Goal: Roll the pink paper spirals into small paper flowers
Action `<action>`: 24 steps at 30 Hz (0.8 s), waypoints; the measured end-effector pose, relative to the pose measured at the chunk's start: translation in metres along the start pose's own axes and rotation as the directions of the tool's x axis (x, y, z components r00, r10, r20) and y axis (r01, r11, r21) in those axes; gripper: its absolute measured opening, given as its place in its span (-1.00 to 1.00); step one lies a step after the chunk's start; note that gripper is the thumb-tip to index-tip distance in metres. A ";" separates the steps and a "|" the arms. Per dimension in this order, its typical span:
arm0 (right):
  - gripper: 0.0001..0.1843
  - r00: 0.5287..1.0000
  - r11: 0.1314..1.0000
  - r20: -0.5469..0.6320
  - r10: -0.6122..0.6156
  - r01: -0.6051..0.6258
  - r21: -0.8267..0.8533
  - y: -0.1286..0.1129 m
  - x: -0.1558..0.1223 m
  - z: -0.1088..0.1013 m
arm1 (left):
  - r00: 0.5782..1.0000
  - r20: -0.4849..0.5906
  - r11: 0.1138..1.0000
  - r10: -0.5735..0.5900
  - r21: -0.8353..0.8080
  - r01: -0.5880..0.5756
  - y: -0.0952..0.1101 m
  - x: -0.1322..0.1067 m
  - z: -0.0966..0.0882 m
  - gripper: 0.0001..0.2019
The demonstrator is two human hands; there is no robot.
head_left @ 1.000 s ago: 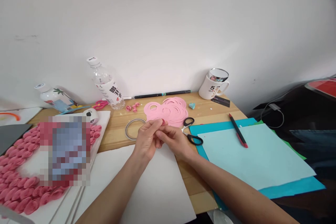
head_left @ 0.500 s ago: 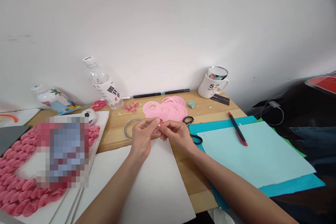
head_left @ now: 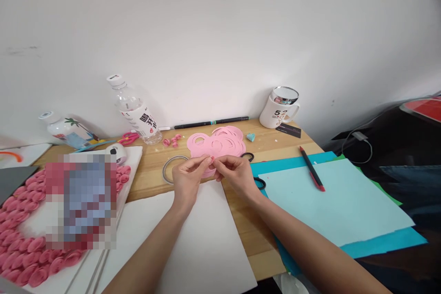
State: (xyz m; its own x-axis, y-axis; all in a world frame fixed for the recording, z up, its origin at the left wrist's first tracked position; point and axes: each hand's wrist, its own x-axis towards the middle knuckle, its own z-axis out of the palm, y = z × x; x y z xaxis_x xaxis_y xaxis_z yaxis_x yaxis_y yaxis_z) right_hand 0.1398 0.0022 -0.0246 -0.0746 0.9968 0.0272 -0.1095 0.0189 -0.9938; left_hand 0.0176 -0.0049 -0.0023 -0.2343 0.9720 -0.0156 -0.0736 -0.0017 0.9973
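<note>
My left hand (head_left: 189, 178) and my right hand (head_left: 236, 174) meet fingertip to fingertip over the table. Both pinch a small strip of pink paper (head_left: 212, 159), mostly hidden by the fingers. Just behind them lies a pile of pink paper spirals (head_left: 217, 143). A grey ring, perhaps a tape roll (head_left: 166, 171), is left of my left hand. Black scissor handles (head_left: 261, 183) show beside my right hand, with the blades hidden. Several small rolled pink paper flowers (head_left: 175, 141) sit behind the ring, and a rolled teal paper piece (head_left: 251, 137) is right of the pile.
White sheets (head_left: 206, 229) lie under my forearms. On the left is a board covered with pink paper roses (head_left: 31, 243), partly blurred. A clear bottle (head_left: 138, 110), black pen (head_left: 212, 122) and white mug (head_left: 275, 109) stand or lie along the wall. Blue sheets (head_left: 330, 202) carry another pen (head_left: 312, 168).
My right hand has turned slightly and its fingers have drawn up to a tighter pinch against my left fingertips. The pink strip shows less. The objects on the table stay where they were.
</note>
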 end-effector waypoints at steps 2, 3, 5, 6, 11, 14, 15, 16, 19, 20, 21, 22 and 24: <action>-0.73 1.000 0.999 -0.004 0.013 -0.013 0.043 -0.001 0.000 0.001 | 1.000 0.005 1.000 -0.003 -0.009 0.004 -0.002 0.000 0.000 -0.84; -0.73 1.000 0.998 -0.006 0.019 -0.019 0.066 -0.002 -0.001 0.001 | 1.000 0.003 1.000 -0.006 -0.018 0.006 -0.003 0.000 0.000 -0.84; -0.73 0.999 0.994 -0.009 0.033 -0.031 0.105 -0.005 -0.001 0.002 | 1.000 -0.008 1.000 0.001 -0.025 -0.002 -0.003 0.000 0.000 -0.84; -0.73 0.999 0.992 -0.009 0.041 -0.040 0.121 -0.005 -0.001 0.003 | 1.000 -0.015 1.000 0.010 -0.024 -0.010 -0.003 0.000 0.000 -0.84; -0.76 0.997 0.979 -0.023 0.071 -0.065 0.194 -0.005 0.000 0.003 | 0.998 -0.038 0.999 0.041 -0.013 -0.041 -0.004 0.000 0.001 -0.84; -0.77 0.997 0.972 -0.034 0.073 -0.063 0.228 -0.003 0.001 0.003 | 0.999 -0.030 0.999 0.044 -0.009 -0.044 -0.004 -0.001 0.002 -0.84; -0.77 0.997 0.970 -0.036 0.072 -0.062 0.235 -0.003 0.001 0.002 | 0.999 -0.028 0.999 0.039 -0.012 -0.039 -0.005 -0.001 0.002 -0.83; -0.77 0.997 0.969 -0.039 0.070 -0.059 0.241 -0.002 0.001 0.002 | 0.999 -0.025 0.999 0.033 -0.018 -0.033 -0.005 -0.002 0.002 -0.82; -0.74 0.996 0.962 -0.054 0.066 -0.049 0.269 -0.002 0.001 0.003 | 0.999 -0.021 0.999 0.026 -0.027 -0.026 -0.004 -0.003 0.002 -0.81; -0.73 0.996 0.957 -0.060 0.071 -0.051 0.285 -0.002 0.001 0.003 | 0.999 -0.021 0.999 0.028 -0.024 -0.029 -0.004 -0.003 0.002 -0.81; -0.72 0.995 0.952 -0.063 0.078 -0.056 0.302 -0.002 0.001 0.002 | 0.999 -0.021 0.999 0.033 -0.021 -0.033 -0.004 -0.003 0.002 -0.81; -0.73 0.994 0.948 -0.060 0.087 -0.064 0.313 -0.002 0.001 0.002 | 0.999 -0.022 0.999 0.038 -0.018 -0.038 -0.004 -0.002 0.002 -0.81; -0.76 0.994 0.943 -0.041 0.099 -0.080 0.322 -0.001 0.001 0.002 | 0.999 -0.026 0.999 0.047 -0.019 -0.048 -0.005 -0.002 0.001 -0.82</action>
State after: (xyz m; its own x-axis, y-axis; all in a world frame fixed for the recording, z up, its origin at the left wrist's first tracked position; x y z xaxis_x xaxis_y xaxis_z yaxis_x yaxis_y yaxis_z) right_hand 0.1381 0.0033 -0.0230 -0.0444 0.9962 -0.0754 -0.4161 -0.0871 -0.9051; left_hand 0.0196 -0.0067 -0.0069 -0.2622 0.9646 0.0297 -0.0805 -0.0525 0.9954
